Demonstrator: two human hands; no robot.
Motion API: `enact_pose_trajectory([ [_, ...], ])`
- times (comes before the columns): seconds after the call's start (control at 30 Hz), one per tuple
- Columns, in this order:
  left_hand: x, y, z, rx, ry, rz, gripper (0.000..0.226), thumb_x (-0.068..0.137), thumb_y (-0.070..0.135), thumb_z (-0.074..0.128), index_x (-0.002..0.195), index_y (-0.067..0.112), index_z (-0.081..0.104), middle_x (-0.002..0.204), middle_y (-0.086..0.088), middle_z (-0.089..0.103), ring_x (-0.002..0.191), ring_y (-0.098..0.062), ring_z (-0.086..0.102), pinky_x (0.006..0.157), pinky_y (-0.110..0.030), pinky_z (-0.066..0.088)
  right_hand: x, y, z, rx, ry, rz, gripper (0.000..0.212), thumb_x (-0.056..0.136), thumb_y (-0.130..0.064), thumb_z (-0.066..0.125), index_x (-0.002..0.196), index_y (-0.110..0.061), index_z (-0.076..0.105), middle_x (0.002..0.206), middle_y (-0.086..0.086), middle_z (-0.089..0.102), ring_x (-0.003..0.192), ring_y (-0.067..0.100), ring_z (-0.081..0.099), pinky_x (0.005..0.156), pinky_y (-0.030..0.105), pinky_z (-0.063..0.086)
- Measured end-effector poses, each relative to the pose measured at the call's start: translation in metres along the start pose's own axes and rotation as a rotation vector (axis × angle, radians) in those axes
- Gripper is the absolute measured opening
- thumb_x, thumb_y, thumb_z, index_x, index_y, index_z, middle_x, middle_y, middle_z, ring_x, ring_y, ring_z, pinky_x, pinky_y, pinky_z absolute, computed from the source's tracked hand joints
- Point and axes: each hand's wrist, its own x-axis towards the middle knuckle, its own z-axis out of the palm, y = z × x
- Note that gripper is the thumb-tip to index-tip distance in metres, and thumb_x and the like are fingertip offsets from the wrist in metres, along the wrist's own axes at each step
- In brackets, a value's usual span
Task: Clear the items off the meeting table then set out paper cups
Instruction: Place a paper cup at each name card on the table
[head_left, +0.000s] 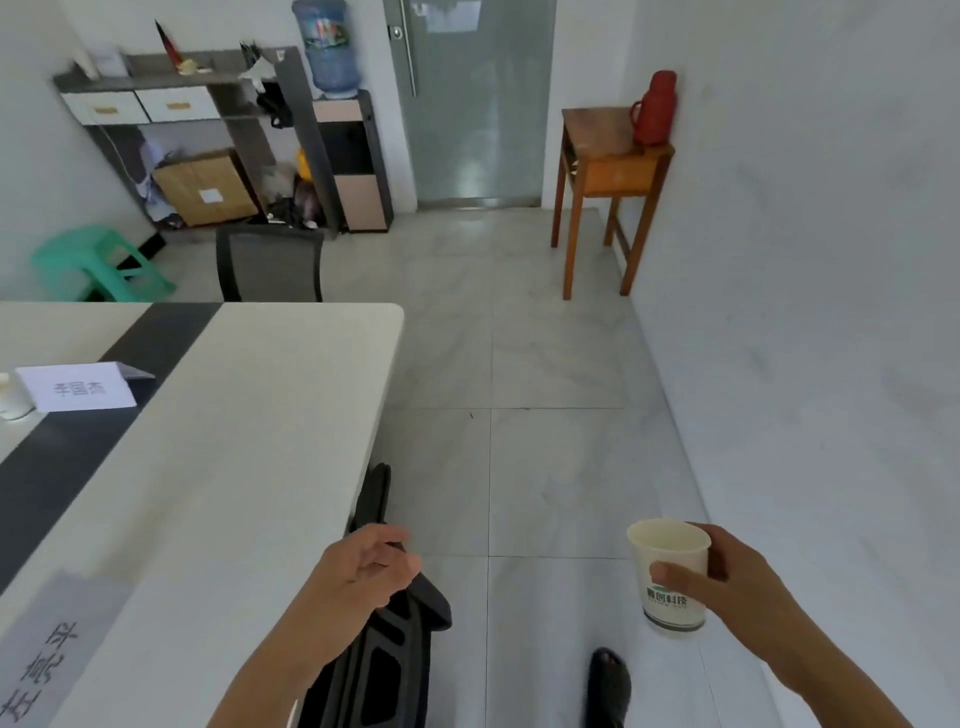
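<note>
One paper cup (670, 577), upright and empty, sits in the right hand (737, 577), thumb in front and fingers behind, held off the floor well apart from the meeting table (249, 415), prob. carried mouth-up for setting down. Left hand (363, 566) is loosely curled, empty, hovering over a black chair (379, 649) back at the table edge; contact unclear. Name cards (78, 387) mark seats, likely cup spots. Another cup (10, 397) stands beside the far card.

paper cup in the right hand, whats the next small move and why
Probably carry the paper cup left over the table and set it down by the near name card: the right hand holds it over the floor, that place has none.
</note>
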Motion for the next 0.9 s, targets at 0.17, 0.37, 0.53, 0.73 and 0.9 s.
enact_pose_trajectory([
  [0.17,0.084,0.033,0.012,-0.002,0.066,-0.047,0.023,0.086,0.027,0.068,0.109,0.028,0.064,0.097,-0.002,0.073,0.091,-0.015,0.07,0.083,-0.032,0.056,0.108,-0.034,-0.032,-0.044,-0.076,-0.009,0.047,0.072,-0.022,0.083,0.113,-0.022,0.06,0.104,-0.002,0.071,0.096,0.015,0.067,0.072,0.023,0.051],
  [0.37,0.165,0.096,0.008,-0.071,0.212,-0.038,0.029,0.08,0.036,0.074,0.108,0.03,0.066,0.097,-0.002,0.073,0.095,-0.014,0.069,0.088,-0.032,0.053,0.243,-0.113,-0.051,-0.135,-0.195,-0.085,0.047,0.071,-0.026,0.084,0.112,-0.025,0.06,0.104,-0.004,0.07,0.095,0.013,0.067,0.072,0.023,0.051],
  [0.53,0.186,0.093,-0.016,-0.19,0.356,-0.143,0.023,0.084,0.03,0.072,0.107,0.03,0.067,0.096,0.004,0.075,0.088,-0.011,0.071,0.082,-0.032,0.055,0.333,-0.177,-0.008,-0.219,-0.364,-0.162,0.045,0.071,-0.022,0.083,0.109,-0.025,0.06,0.103,-0.005,0.07,0.094,0.011,0.066,0.07,0.022,0.049],
  [0.73,0.214,0.062,-0.072,-0.349,0.564,-0.284,0.04,0.072,0.033,0.077,0.107,0.015,0.067,0.091,-0.016,0.073,0.079,-0.022,0.069,0.071,-0.033,0.051,0.405,-0.232,0.093,-0.311,-0.602,-0.187,0.044,0.07,-0.023,0.084,0.108,-0.028,0.061,0.102,-0.007,0.072,0.095,0.01,0.068,0.077,0.026,0.052],
  [0.9,0.248,0.066,-0.14,-0.414,0.708,-0.235,0.031,0.078,0.03,0.074,0.106,0.019,0.067,0.096,-0.016,0.073,0.093,-0.033,0.068,0.078,-0.037,0.052,0.438,-0.299,0.172,-0.375,-0.777,-0.248,0.045,0.069,-0.021,0.086,0.108,-0.026,0.063,0.097,-0.008,0.075,0.089,0.006,0.071,0.078,0.025,0.052],
])
